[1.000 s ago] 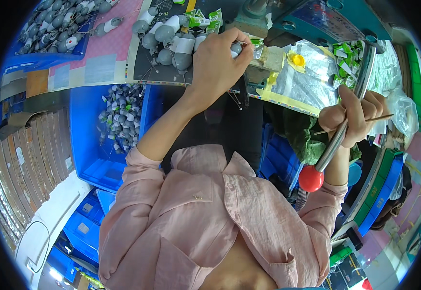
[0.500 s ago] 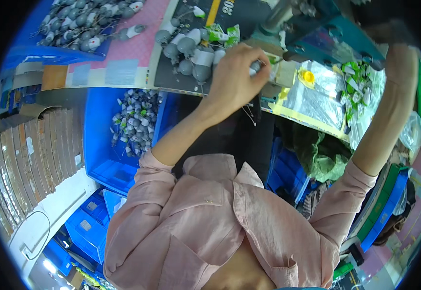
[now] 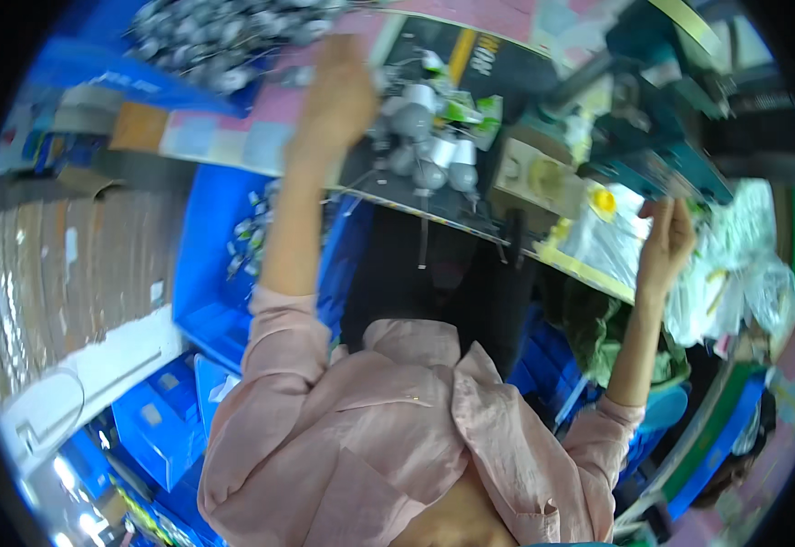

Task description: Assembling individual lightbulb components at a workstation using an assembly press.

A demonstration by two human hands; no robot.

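Several lots lying about, work looking partway

Left hand (image 3: 336,96) is showing as a blur over the bench (image 3: 397,202), between a blue crate (image 3: 106,80) and a cluster of grey-and-white pieces (image 3: 429,173). Cannot tell whether it is gripping anything. Right hand (image 3: 669,239) is hanging just below the teal machine (image 3: 657,137), fingers bent and pointing up; whether they are pinching something, cannot tell.

The cluster is lying on the dark mat (image 3: 521,91) near the front edge, left of a beige block (image 3: 521,173). Green labels (image 3: 461,109) are lying just beyond it.

Progress, judging by the lots: a big heap (image 3: 224,41) is filling the crate, a smaller lot (image 3: 247,239) is lying in the lower blue bin (image 3: 206,273) with green showing among it. My guess: the binned lot is done, the cluster and heap are waiting. Count not readable.

Direction: the clearest pieces are pointing their rounded grey ends toward the pink shirt (image 3: 388,392), white ends away, long axes running front to back, some leaning left. Thin wires (image 3: 423,237) are hanging past the edge.
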